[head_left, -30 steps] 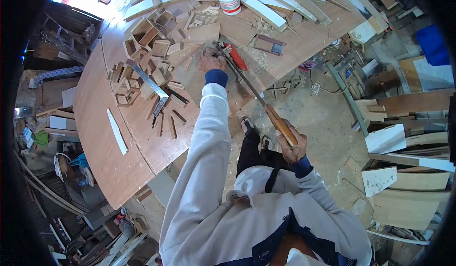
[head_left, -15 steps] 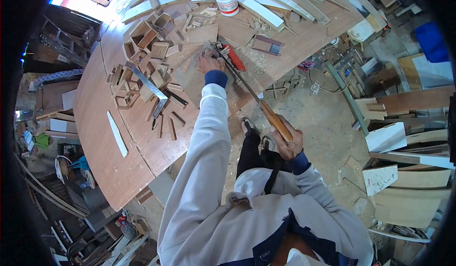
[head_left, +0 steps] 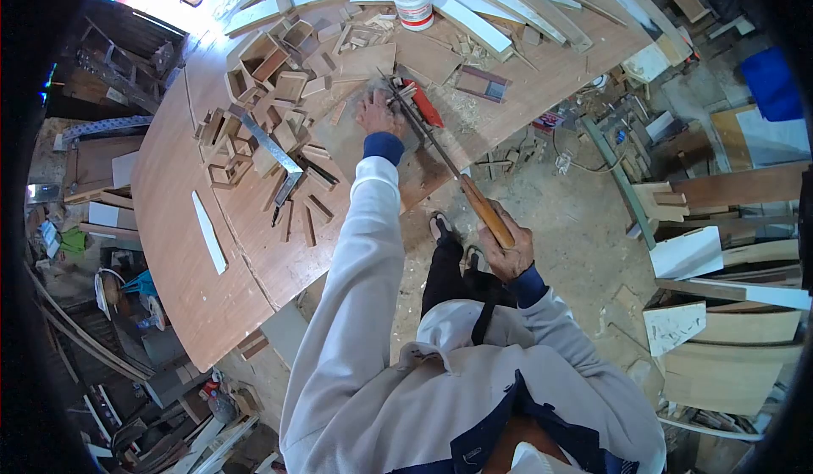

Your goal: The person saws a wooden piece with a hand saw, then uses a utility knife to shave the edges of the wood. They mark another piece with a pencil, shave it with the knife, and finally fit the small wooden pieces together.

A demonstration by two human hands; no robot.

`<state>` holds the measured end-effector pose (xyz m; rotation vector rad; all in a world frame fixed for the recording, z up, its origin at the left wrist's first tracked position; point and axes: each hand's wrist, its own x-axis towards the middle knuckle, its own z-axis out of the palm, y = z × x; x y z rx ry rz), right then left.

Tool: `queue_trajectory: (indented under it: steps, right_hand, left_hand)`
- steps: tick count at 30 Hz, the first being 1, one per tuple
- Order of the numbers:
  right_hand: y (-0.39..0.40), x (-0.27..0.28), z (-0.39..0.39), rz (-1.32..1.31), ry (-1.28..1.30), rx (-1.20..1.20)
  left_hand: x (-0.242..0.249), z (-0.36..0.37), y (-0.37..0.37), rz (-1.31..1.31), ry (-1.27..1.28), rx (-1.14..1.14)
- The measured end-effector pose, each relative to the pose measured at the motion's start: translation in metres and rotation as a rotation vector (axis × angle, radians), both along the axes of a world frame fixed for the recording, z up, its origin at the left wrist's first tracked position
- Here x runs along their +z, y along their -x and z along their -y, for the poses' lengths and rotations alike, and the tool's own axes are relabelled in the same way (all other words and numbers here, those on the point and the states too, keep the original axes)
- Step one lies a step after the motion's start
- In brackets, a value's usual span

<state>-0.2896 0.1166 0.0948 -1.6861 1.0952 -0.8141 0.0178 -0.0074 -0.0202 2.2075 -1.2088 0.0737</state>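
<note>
Head cam: long tool [head_left: 440, 154], thin dark blade w/ wooden handle [head_left: 489, 212], runs diagonally over the near edge of the table [head_left: 169, 262], blade tip up by the red item [head_left: 426, 107], handle out past the edge above the floor. R hand [head_left: 508, 247] is closed round the handle's lower end. L hand [head_left: 378, 117] is palm down by the blade, fingers partly bent, on or just above a flat board [head_left: 343, 142]; can't tell if it grips a small pc. Red item lies just beside the blade, R side.

Sawdust + chips around. R of the red item: small rect. frame [head_left: 483, 83] w/ grey centre. Beyond: white tub [head_left: 413, 10] w/ red-marked label, sticks upright in it, next to long white-faced strips [head_left: 474, 27] at the far side. L of L hand: pile of small wooden frames [head_left: 241, 148], metal square [head_left: 271, 142] lying across it, a few loose wood pcs [head_left: 308, 223] nearer. Further L, a white tapered strip [head_left: 208, 233] flat on the table.

Off the table: sandalled foot [head_left: 440, 227] on the floor below; boards [head_left: 737, 351] stacked far R, blue item [head_left: 771, 83] upper R.
</note>
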Motion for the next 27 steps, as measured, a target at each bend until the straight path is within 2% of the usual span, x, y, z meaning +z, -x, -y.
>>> queue_trajectory:
  steps: [9, 11, 14, 16, 21, 27]
  right_hand:
    - [0.000, -0.006, 0.000, 0.018, 0.065, -0.023]
    - [0.001, -0.007, -0.001, 0.021, 0.062, -0.038]
    - [0.006, -0.001, -0.004, 0.019, -0.049, -0.002]
    - [0.013, 0.001, -0.009, -0.010, 0.076, -0.001]
    - [0.022, 0.003, -0.017, -0.031, 0.050, -0.016]
    - [0.024, 0.003, -0.015, -0.019, 0.045, 0.003]
  left_hand:
    - [0.004, 0.003, 0.003, -0.033, 0.043, -0.034]
    - [0.021, 0.002, 0.013, -0.119, -0.026, 0.076]
    - [0.028, -0.001, 0.014, -0.108, -0.091, 0.049]
    - [0.016, 0.002, 0.008, -0.074, -0.063, 0.044]
    - [0.007, 0.004, 0.005, -0.001, -0.013, 0.031]
    - [0.015, 0.009, -0.002, -0.178, -0.174, 0.021]
